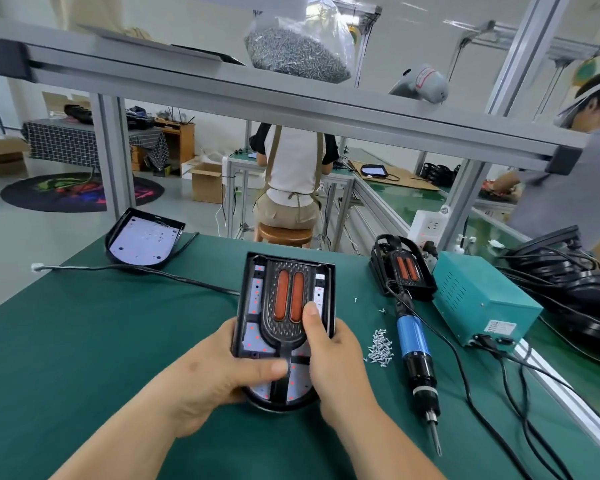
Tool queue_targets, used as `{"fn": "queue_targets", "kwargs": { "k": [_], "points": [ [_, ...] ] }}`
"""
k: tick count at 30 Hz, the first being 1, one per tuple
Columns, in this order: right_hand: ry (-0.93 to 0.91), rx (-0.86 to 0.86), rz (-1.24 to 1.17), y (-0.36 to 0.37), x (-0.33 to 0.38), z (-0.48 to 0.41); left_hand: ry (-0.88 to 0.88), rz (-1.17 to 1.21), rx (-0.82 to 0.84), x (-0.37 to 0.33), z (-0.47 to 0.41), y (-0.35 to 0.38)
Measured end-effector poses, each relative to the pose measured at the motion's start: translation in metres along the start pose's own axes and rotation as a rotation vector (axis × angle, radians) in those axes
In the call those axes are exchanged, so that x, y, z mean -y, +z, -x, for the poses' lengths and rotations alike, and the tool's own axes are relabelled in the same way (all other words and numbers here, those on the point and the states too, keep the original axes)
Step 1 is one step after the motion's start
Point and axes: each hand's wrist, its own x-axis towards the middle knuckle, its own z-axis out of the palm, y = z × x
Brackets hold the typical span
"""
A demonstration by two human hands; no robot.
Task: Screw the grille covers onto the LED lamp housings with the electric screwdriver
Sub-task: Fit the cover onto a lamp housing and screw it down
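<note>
Okay, looks like the seating step, not the driving one yet. Right at the front edge of the surface, about the middle: left hand [219,368] curled round the left side of the housing [281,405], thumb laid across the stem of the cover [286,334]; right hand [333,351] wrapped round the right side, thumb pressing the grille beside the right orange lens. Both closed on the lamp, nothing dangling.

Before letting go, wiggle the cover till flush all round and check the hole alignment. Can't tell from here whether fully seated. Then pin it down with the left only and free the right for the screwdriver [417,355], lying untouched toward the right edge, bit pointing at the front edge. Grab one from the screws [381,346] piled just left of it. Start each one straight, light pressure first, probably opposite corners before the rest to avoid pulling the cover crooked.

Mind the cord trailing back to the teal box [482,299] near the right edge. Further back: a second lamp [404,268] just beside that box, and a spare housing [142,242] at the far left corner.
</note>
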Motion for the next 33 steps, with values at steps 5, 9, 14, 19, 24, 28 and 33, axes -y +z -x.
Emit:
{"fn": "queue_targets", "kwargs": {
  "k": [5, 9, 14, 19, 24, 28, 33],
  "points": [
    [0.086, -0.052, 0.018, -0.005, 0.0, -0.004, -0.008, -0.14, -0.095, 0.007, -0.004, 0.012],
    [0.162, -0.042, 0.094, -0.007, -0.001, -0.009, -0.063, -0.17, -0.066, 0.002, -0.011, 0.015],
    [0.063, 0.123, 0.536, -0.028, 0.018, -0.014, -0.083, -0.171, -0.053, 0.003, -0.007, 0.01],
    [-0.12, -0.17, 0.913, -0.098, 0.055, -0.041, -0.161, -0.24, -0.058, 0.01, 0.0, 0.003],
    [0.152, -0.198, 1.217, -0.158, 0.041, -0.053, -0.113, -0.194, -0.114, 0.006, 0.004, 0.007],
    [0.188, -0.151, 1.211, -0.149, 0.022, -0.049, -0.086, -0.24, -0.09, 0.005, 0.008, 0.009],
    [0.199, -0.166, 1.165, -0.135, 0.007, -0.05, -0.048, -0.358, -0.118, 0.002, 0.01, 0.005]
  ]
}}
